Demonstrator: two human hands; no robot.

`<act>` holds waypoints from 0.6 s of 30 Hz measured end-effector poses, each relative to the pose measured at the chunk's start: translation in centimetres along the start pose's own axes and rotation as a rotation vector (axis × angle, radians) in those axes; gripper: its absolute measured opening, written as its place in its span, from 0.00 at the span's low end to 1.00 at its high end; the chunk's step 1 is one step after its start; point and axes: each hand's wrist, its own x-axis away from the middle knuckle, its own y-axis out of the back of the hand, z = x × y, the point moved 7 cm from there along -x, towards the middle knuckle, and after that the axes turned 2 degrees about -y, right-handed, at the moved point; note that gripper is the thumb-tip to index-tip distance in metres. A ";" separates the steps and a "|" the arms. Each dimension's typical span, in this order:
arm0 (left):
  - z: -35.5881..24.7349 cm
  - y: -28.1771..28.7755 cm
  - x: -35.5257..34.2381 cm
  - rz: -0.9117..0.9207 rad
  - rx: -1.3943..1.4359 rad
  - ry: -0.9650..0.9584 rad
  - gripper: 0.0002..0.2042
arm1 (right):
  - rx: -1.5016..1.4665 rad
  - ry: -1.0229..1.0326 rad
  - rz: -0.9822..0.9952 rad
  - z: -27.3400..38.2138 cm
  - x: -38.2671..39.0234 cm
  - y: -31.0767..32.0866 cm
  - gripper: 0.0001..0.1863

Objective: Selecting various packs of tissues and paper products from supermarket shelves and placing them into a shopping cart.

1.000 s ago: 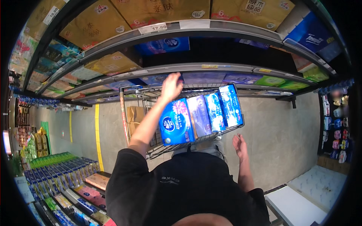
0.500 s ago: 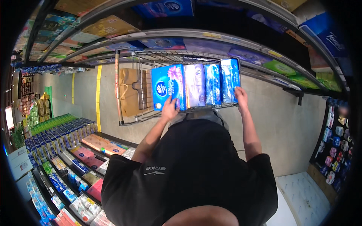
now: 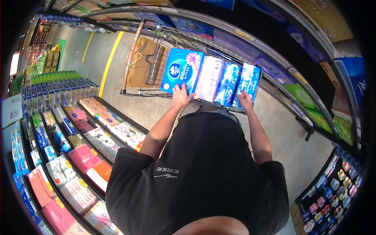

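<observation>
A row of plastic-wrapped packs lies in a wire shopping cart (image 3: pixel 152 93) in front of me. At the left end is a blue tissue pack with a pink flower (image 3: pixel 178 58). My left hand (image 3: pixel 181 96) rests on its near edge, fingers spread over the wrap. Beside it stands a pale lilac pack (image 3: pixel 210 78), followed by a shiny blue pack (image 3: pixel 228 80). The rightmost blue pack (image 3: pixel 250 78) has my right hand (image 3: pixel 245 101) at its near end, fingers bent against it. The packs' undersides are hidden.
A brown paper bag (image 3: pixel 145 62) sits at the cart's handle end. Shelves of packs (image 3: pixel 270 66) run along the far side. Low display rows (image 3: pixel 84 156) lie at left, and a rack of small colourful items (image 3: pixel 333 192) stands at lower right.
The view has turned, so the cart now slants down to the right. My right hand has shifted from the end pack's right corner to its near end. My left hand stays at the flower pack.
</observation>
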 end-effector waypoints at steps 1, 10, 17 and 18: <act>0.5 0.3 -1.0 -0.033 0.067 0.044 0.40 | -0.041 -0.035 0.008 -0.4 0.0 0.2 0.26; 8.5 2.1 -8.4 0.015 0.221 0.495 0.57 | -0.306 -0.205 0.094 -3.8 3.8 2.5 0.18; 11.7 1.7 -9.3 0.155 0.242 0.512 0.44 | -0.438 -0.311 -0.029 -5.4 6.7 3.2 0.11; 12.0 1.6 -9.2 0.177 0.227 0.463 0.43 | -0.439 -0.312 -0.029 -5.4 6.7 2.9 0.11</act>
